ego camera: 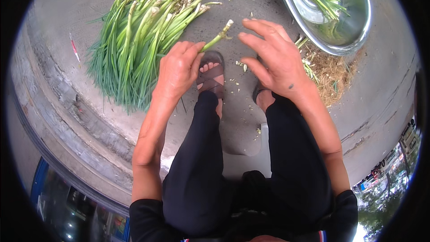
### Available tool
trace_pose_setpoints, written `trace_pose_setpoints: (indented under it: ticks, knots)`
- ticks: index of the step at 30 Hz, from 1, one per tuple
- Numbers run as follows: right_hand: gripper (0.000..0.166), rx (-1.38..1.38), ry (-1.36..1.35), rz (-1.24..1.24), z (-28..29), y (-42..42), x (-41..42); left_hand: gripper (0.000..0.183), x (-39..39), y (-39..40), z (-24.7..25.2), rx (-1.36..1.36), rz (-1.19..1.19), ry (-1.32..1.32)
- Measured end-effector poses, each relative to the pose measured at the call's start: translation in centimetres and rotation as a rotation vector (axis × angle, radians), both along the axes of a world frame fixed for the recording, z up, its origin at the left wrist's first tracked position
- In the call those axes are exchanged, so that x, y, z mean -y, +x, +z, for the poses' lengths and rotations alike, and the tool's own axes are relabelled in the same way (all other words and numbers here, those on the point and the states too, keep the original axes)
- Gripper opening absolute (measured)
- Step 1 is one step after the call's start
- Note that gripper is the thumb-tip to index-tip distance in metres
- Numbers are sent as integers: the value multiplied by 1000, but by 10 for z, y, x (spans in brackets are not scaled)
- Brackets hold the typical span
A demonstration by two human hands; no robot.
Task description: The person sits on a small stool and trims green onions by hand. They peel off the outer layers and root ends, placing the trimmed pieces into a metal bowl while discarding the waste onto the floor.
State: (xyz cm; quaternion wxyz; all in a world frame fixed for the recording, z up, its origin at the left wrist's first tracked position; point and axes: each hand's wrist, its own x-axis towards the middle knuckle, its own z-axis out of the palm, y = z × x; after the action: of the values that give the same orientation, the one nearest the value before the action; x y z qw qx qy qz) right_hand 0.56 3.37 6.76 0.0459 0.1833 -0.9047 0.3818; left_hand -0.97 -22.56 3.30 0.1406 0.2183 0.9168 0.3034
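My left hand (179,65) is closed around a green onion stalk (218,37), whose pale root end points up and to the right. A large heap of green onions (144,37) lies on the pavement to the left, root ends away from me and leaves towards me. To the right of the stalk, my right hand (273,55) is raised with its fingers apart, holding nothing that I can see. Beyond it, a steel basin (352,13) has long green onions lying over its rim. Below the basin is a pile of trimmed roots (331,74), partly behind my right hand.
My sandalled feet (211,74) stand on grey pavement strewn with small onion scraps (242,65). Beneath me is part of a pale stool (248,163). A concrete step (77,117) curves along the left, with a red and white wrapper (74,47) near it.
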Motion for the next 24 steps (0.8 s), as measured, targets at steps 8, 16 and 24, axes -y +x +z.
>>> trace_pose_setpoints:
  ticks: [8, 16, 24]
  knots:
    - [21, 284, -113, 115, 29, -13, -32, 32, -34, 0, 73, -165, -22, 316]
    - [18, 296, -499, -32, 75, 21, -50, 84, -28, 31, 81, 826, 383, 1011]
    - [21, 738, -695, -182, 19, 42, -6, 43, -67, -41, 33, 935, 589, 1702]
